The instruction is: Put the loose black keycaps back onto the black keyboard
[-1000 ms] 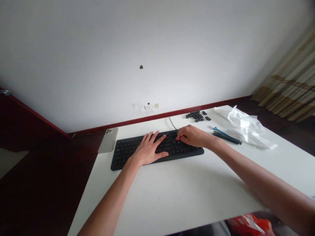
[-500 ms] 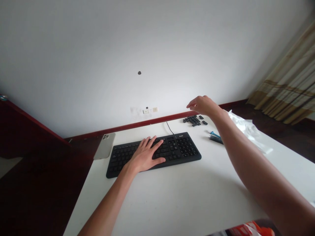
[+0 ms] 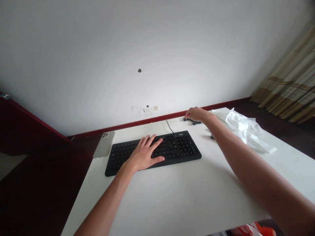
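Observation:
A black keyboard (image 3: 184, 147) lies on the white table (image 3: 172, 193). Across its middle and left keys rests my left hand (image 3: 144, 154), flat with the fingers spread. My right hand (image 3: 195, 114) is at the far edge of the table, over a small pile of loose black keycaps (image 3: 197, 123), and covers most of them. Its fingers are bent down and close together; whether a keycap is between the fingertips cannot be made out.
A phone (image 3: 104, 144) lies left of the keyboard. Thin white plastic (image 3: 242, 126) is spread at the right. Behind the table are a wall with sockets (image 3: 151, 108) and a curtain (image 3: 287, 91). A red and orange package (image 3: 253, 229) shows at the bottom edge.
My right hand has come down from above the far edge onto the keycap pile, and its forearm now hides most of the blue tool. My left hand stays on the keyboard.

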Motion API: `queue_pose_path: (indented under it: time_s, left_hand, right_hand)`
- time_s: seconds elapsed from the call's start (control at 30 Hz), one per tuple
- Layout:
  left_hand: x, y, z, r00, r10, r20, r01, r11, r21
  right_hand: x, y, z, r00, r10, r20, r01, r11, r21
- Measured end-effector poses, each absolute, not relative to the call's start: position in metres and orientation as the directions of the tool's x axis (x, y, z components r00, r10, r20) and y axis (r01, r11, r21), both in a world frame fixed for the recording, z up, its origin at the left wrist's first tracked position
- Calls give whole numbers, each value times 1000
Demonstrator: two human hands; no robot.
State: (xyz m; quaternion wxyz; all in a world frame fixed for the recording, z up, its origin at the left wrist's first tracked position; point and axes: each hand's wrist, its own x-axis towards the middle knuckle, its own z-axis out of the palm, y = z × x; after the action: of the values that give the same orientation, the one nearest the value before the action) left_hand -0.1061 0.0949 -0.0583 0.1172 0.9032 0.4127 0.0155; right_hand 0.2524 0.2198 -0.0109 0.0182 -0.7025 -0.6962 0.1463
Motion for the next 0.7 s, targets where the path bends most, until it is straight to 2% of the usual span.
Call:
queue_pose_path:
  time_s: [0.47,0.7]
  left_hand:
    - [-106,94,-56,657,749,-88,742,-623,247]
    - [-106,95,-58,659,748,-76,742,-630,230]
  right_hand:
    - [242,213,-10,32,975,-219,970,-83,-227]
    - [235,202,7,-119,939,-323,964,32,-262]
